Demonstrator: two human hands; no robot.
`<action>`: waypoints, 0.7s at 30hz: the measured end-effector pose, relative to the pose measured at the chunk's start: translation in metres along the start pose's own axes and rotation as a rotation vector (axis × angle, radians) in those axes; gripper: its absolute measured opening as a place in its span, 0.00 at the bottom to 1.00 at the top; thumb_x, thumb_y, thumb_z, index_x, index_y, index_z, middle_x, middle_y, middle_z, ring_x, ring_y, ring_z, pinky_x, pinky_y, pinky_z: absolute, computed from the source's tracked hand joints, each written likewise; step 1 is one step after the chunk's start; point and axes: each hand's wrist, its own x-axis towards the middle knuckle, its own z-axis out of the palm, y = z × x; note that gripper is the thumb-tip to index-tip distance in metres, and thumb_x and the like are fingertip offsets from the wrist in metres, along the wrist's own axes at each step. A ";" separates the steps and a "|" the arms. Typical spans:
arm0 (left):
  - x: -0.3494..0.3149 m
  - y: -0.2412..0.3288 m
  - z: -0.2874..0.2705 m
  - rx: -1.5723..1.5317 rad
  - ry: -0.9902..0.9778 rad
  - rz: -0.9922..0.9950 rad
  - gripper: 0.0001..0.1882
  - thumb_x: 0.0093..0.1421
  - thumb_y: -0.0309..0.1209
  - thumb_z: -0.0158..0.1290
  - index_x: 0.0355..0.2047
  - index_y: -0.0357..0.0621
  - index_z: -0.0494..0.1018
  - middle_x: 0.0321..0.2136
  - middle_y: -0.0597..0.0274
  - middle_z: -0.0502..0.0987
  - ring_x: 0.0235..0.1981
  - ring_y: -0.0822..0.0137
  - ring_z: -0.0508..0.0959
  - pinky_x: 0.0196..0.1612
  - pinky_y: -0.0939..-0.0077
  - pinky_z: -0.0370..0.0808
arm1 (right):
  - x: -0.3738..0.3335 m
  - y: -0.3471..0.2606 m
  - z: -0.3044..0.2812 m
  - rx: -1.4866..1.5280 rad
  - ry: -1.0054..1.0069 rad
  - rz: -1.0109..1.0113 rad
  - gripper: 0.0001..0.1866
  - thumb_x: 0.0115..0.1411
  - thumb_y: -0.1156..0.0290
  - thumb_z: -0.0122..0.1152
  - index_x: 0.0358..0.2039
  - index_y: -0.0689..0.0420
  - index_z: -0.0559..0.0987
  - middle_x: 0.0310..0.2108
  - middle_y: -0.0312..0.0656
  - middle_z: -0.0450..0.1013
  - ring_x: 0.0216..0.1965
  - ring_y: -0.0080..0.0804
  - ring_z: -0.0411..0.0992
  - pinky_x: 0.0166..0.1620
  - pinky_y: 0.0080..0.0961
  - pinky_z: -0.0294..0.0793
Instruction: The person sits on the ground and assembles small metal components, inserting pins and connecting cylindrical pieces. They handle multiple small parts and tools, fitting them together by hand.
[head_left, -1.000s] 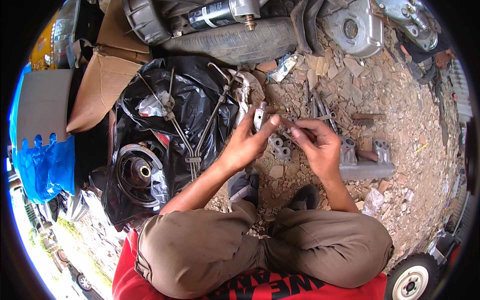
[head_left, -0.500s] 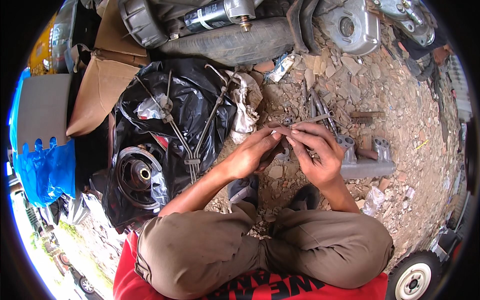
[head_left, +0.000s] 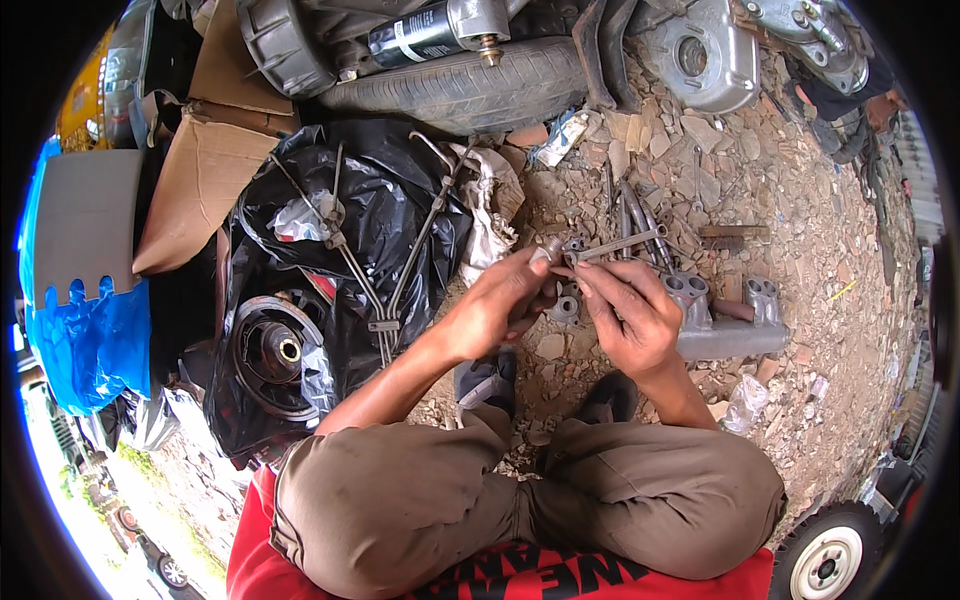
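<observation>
Closely, left hand faces right hand.

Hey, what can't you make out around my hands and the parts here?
All in the head view:
Small metal part: mostly hidden by the left hand.
Whatever the right hand pinches: too small, and partly covered by that hand.
Wrench: its near end overlaps the right fingertips, so contact can't be judged.
Round pulley-like part: partly covered by plastic.
Wheel at lower right: cut off by the bottom edge.
</observation>
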 end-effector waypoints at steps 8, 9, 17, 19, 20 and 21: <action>-0.002 0.011 0.002 0.050 0.012 0.048 0.23 0.72 0.49 0.38 0.42 0.40 0.67 0.22 0.70 0.64 0.14 0.81 0.57 0.16 0.84 0.53 | 0.007 -0.007 0.005 0.069 0.078 0.100 0.12 0.55 0.81 0.67 0.41 0.64 0.81 0.36 0.46 0.76 0.33 0.36 0.77 0.35 0.28 0.78; -0.002 0.012 0.004 0.057 0.017 0.055 0.22 0.72 0.49 0.38 0.39 0.41 0.68 0.22 0.72 0.65 0.14 0.81 0.58 0.16 0.83 0.53 | 0.007 -0.008 0.005 0.084 0.084 0.120 0.12 0.56 0.81 0.68 0.41 0.64 0.81 0.36 0.46 0.76 0.34 0.37 0.77 0.35 0.28 0.78; 0.000 0.001 0.001 0.095 -0.013 -0.001 0.21 0.72 0.47 0.39 0.39 0.40 0.66 0.20 0.70 0.63 0.14 0.81 0.57 0.15 0.83 0.53 | 0.005 -0.002 0.006 0.108 0.095 0.141 0.11 0.54 0.80 0.69 0.39 0.64 0.81 0.34 0.45 0.76 0.32 0.35 0.76 0.33 0.26 0.76; 0.002 0.003 0.008 0.110 -0.008 -0.002 0.20 0.72 0.47 0.39 0.37 0.41 0.66 0.19 0.71 0.62 0.14 0.81 0.56 0.15 0.82 0.52 | 0.005 -0.002 0.006 0.094 0.087 0.132 0.11 0.54 0.81 0.69 0.38 0.64 0.81 0.34 0.45 0.76 0.31 0.34 0.76 0.33 0.26 0.76; 0.001 0.003 0.010 0.121 -0.014 -0.004 0.20 0.72 0.47 0.39 0.37 0.41 0.66 0.18 0.72 0.62 0.14 0.81 0.56 0.15 0.82 0.53 | 0.006 -0.003 0.007 0.084 0.085 0.121 0.10 0.53 0.81 0.69 0.38 0.64 0.82 0.34 0.45 0.76 0.31 0.34 0.76 0.33 0.26 0.76; 0.001 0.002 0.011 0.132 -0.021 -0.005 0.20 0.72 0.47 0.39 0.37 0.41 0.66 0.18 0.72 0.62 0.14 0.81 0.56 0.16 0.82 0.53 | 0.007 -0.003 0.007 0.074 0.084 0.109 0.10 0.53 0.82 0.69 0.37 0.64 0.82 0.33 0.45 0.76 0.31 0.33 0.76 0.32 0.27 0.76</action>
